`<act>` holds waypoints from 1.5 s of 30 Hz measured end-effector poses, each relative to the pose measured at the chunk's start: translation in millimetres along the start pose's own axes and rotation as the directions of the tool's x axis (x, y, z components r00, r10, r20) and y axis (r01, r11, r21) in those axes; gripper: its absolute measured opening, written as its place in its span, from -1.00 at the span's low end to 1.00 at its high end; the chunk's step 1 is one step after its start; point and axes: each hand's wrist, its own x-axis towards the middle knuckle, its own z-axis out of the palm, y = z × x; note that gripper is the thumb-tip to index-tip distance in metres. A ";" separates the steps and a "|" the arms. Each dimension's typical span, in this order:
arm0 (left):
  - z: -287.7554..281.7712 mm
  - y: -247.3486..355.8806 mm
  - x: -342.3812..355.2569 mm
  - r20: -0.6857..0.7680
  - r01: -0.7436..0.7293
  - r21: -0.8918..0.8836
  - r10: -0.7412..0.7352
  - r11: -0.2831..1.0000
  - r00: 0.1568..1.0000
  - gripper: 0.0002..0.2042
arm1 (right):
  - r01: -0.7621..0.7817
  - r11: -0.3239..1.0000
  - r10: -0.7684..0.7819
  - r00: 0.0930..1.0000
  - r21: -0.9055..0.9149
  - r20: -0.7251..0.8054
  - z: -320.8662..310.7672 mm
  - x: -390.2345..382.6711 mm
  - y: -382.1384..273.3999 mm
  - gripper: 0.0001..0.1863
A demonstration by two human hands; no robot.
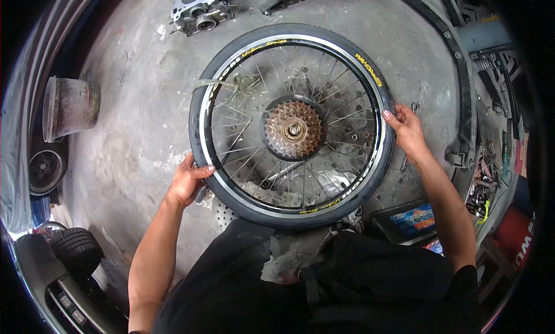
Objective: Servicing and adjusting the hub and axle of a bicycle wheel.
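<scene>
A bicycle wheel [292, 214] with a black tire and a silver-and-black rim lies face up in front of me, held between both hands. At its lower left, my left hand [189, 178] grips the tire, thumb on the rim. My right hand [403, 127] holds the tire at the right side in the same way, fingers curled underneath. A rusty multi-gear freewheel [293, 130] sits at the hub, facing up. Over the upper-left spokes and tire is a frayed greenish strip [245, 85]. Tools and small parts on the floor show through the spokes.
Metal engine parts [199, 10] stand on the concrete floor [133, 120] at the far side. A dirty bucket [75, 106] and a small tire [75, 248] are on the left. On the right are a dark case [399, 221], a curved black bar [465, 97] and piled tools [484, 184].
</scene>
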 end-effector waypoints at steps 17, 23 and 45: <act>-5.4 -42.8 10.2 -0.064 -0.014 0.237 0.030 0.971 0.998 -0.45 | 0.191 0.975 -0.191 0.982 -0.113 0.014 8.1 12.2 -10.2 -0.47; -3.8 -39.9 10.7 -0.043 -0.086 0.192 0.096 0.978 0.994 -0.50 | 0.092 0.965 -0.102 0.994 -0.244 -0.030 19.7 29.6 -34.3 -0.35; 125.3 28.6 -28.8 0.484 -0.634 0.771 0.705 -0.062 0.519 -0.74 | 0.193 0.981 -0.193 0.981 -0.011 -0.023 21.0 26.7 -18.9 -0.61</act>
